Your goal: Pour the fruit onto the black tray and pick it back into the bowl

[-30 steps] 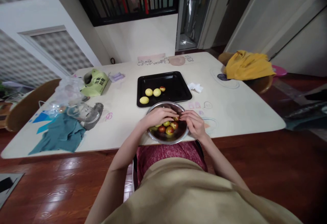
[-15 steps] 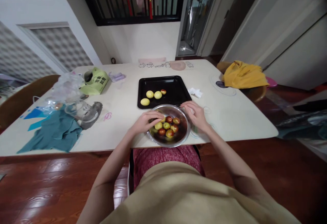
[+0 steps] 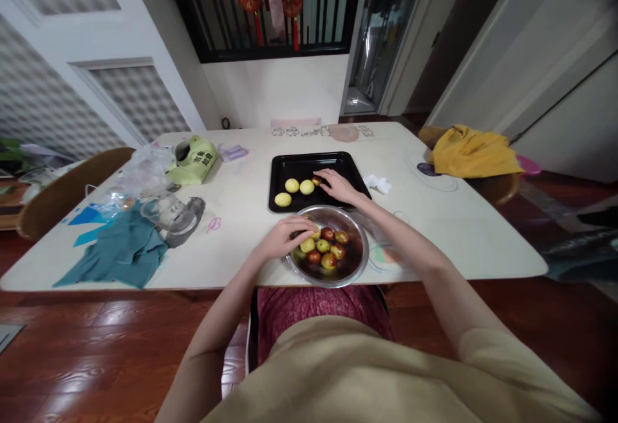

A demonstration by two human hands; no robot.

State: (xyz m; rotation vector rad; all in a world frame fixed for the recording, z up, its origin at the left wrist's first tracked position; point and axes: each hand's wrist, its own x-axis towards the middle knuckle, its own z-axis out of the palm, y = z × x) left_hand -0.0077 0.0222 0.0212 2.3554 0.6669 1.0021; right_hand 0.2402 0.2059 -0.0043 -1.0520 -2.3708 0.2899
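My left hand (image 3: 288,236) reaches over the left rim of a steel bowl (image 3: 358,267), its fingers closed at a yellow jujube (image 3: 316,232) inside. Several more jujubes, yellow-green and red-brown, lie in the bowl, among them a red one (image 3: 314,257). Beyond the bowl, a black baking tray (image 3: 309,160) lies flat on the table. My right hand (image 3: 338,186) stretches over the tray's front right part, with fingertips around a red-brown jujube (image 3: 316,180), which they partly cover. Beside it on the tray are three yellow jujubes (image 3: 292,185).
White table (image 3: 241,210) with drawings. At left lie a teal cloth (image 3: 118,249), a clear plastic container (image 3: 174,214), a plastic bag (image 3: 149,169) and a light green bag (image 3: 197,162). A crumpled tissue (image 3: 378,183) is right of the tray; a yellow cloth (image 3: 476,152) hangs over a chair.
My right hand has moved from the bowl's right rim forward and left to the red-brown jujube on the tray. My left hand stays at the yellow jujube in the bowl. The view has shifted slightly.
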